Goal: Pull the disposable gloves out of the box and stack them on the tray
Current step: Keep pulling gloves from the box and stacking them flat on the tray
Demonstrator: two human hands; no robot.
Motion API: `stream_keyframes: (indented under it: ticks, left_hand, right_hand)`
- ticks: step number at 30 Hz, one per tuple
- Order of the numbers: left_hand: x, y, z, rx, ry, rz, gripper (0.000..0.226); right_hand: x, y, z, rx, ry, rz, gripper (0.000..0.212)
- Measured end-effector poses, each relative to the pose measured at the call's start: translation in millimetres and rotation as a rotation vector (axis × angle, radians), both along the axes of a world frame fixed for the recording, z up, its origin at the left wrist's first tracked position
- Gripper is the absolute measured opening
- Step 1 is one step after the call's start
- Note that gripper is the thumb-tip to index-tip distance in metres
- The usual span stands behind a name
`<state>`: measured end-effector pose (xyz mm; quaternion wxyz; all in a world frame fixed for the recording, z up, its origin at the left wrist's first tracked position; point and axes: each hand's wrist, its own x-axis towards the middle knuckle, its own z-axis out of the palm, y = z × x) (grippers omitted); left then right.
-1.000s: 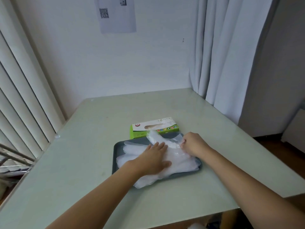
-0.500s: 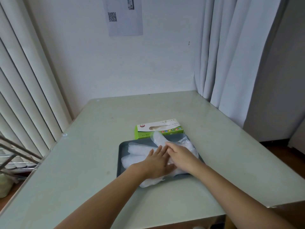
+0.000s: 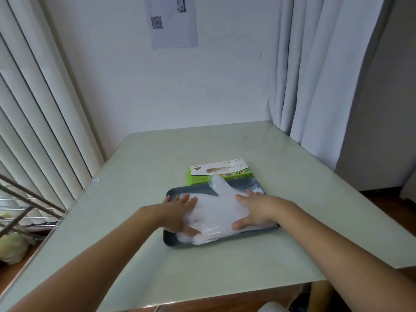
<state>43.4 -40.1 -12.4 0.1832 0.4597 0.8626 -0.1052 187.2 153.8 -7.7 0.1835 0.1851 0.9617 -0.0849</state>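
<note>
- The left grip is lying flat on the left part of the pile of gloves, fingers straight and apart, clamping nothing.
- The right grip is pressing down on the right part of the same pile, fingers stretched out and thumb spread toward the near edge, also holding nothing.
- The gloves are lying in the middle of the frame on a dark tray, covering most of it and reaching its near rim.
- One glove lobe is sticking out toward the far side and overlapping the front of the box, which is sitting just behind the tray.
- Both are resting on a pale green counter, which is filling the lower half of the frame.
- Blinds are hanging along the left side of the frame, with a metal rack and a yellowish bag showing below them at lower left.
- A curtain is hanging at upper right, brushing the counter's far right corner.
- The box is showing green sides, a white top with a pale glove picture, a red mark at its left corner and a row of small coloured icons; its print is too small to read.
- A sheet of paper is hanging on the wall at top centre, carrying a QR code; nothing else on it is legible.
</note>
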Motion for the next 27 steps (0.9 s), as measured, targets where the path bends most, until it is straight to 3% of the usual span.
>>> stream_keyframes:
  ticks: [4, 7, 11, 20, 27]
  left_hand:
    - [-9, -7, 22, 0.176, -0.032, 0.122, 0.092]
    - [-15, -9, 23, 0.257, -0.069, 0.2, 0.076]
    - [-23, -8, 13, 0.309, -0.111, 0.229, 0.067]
    - [-46, 12, 5, 0.433, -0.178, 0.249, 0.061]
    - [-80, 50, 2, 0.599, -0.179, 0.278, 0.056]
  right_hand:
    - [-1, -4, 3, -0.034, 0.197, 0.167, 0.081]
    - [0, -8, -3, -0.128, 0.179, 0.247, 0.067]
    - [-3, -6, -18, -0.095, 0.094, 0.22, 0.072]
    - [-5, -12, -17, -0.052, 0.109, 0.185, 0.075]
    - [-58, 24, 16, -0.03, 0.594, 0.054, 0.036]
